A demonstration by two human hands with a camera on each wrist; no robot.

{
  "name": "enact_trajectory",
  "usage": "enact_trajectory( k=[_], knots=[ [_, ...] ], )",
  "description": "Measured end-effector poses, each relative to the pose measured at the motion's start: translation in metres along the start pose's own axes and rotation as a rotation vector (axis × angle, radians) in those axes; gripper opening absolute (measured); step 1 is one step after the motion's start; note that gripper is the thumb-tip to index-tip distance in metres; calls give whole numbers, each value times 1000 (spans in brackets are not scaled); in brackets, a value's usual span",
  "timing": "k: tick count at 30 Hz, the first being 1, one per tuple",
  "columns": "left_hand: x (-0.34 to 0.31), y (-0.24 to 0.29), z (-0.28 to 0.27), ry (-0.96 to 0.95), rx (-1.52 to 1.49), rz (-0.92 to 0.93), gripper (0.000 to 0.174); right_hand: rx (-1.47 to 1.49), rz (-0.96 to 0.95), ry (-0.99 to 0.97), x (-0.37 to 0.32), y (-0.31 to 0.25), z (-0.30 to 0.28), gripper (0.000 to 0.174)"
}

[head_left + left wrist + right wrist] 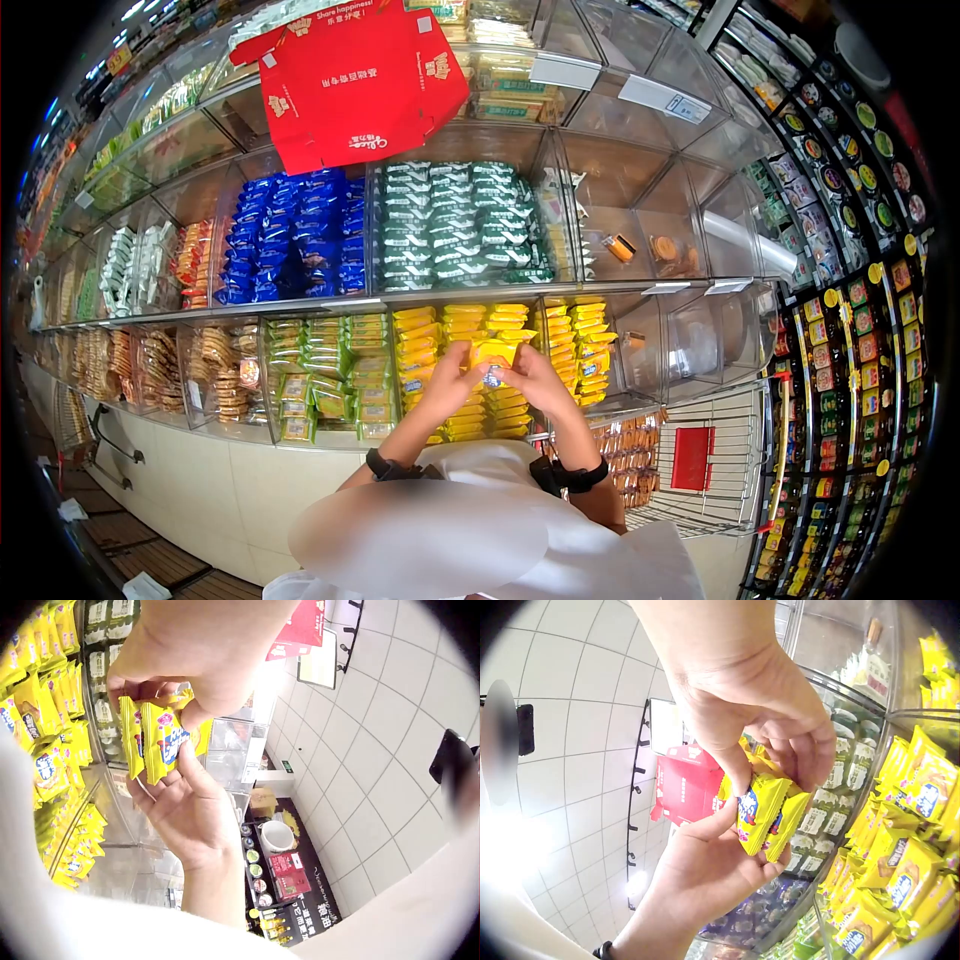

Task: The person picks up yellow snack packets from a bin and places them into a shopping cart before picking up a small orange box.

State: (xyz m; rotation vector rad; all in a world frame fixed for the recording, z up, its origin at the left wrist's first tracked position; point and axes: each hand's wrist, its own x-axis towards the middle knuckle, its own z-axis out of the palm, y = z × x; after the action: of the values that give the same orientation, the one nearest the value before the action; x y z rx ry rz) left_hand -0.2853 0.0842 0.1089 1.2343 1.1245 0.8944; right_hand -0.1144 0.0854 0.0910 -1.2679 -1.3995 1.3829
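My left hand and right hand together hold a small bunch of yellow snack packets over the yellow bin in the head view. In the left wrist view, my left thumb lies on the front packet, and the right hand grips it from below. The right wrist view shows the right hand curled over the packets, thumb on top, and the left hand beneath. At least two packets stand side by side with crimped edges. More yellow packets lie in rows in the bin below.
Bins of blue packets and dark green packets stand behind. Green-yellow packets lie to the left. A red cardboard box sits above the shelves. A metal shopping cart stands at the right, beside clear dividers.
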Motion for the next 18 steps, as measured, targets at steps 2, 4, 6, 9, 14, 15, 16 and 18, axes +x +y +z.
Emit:
enact_trajectory(
  k=[2,4,6,9,14,15,16,18],
  knots=[
    [0,0,0,7,21,16,24,-5,-4,0,0,-1,0,31],
    [0,-3,1,19,47,43,24,-8,-10,3,0,-3,1,31],
    [0,-4,1,16,33,55,25,7,-8,-7,1,0,1,31],
    [-1,-2,2,12,12,51,25,-23,106,-78,0,-2,-3,27],
    [-3,4,2,6,-29,26,24,12,1,-16,-1,-3,2,30],
    [-3,5,2,6,-46,20,23,8,1,-18,0,-2,1,30],
    [-3,5,2,6,-63,14,23,3,1,-21,0,-1,1,30],
    [-4,7,2,2,-72,4,23,15,11,-23,-1,-4,1,29]
  ],
)
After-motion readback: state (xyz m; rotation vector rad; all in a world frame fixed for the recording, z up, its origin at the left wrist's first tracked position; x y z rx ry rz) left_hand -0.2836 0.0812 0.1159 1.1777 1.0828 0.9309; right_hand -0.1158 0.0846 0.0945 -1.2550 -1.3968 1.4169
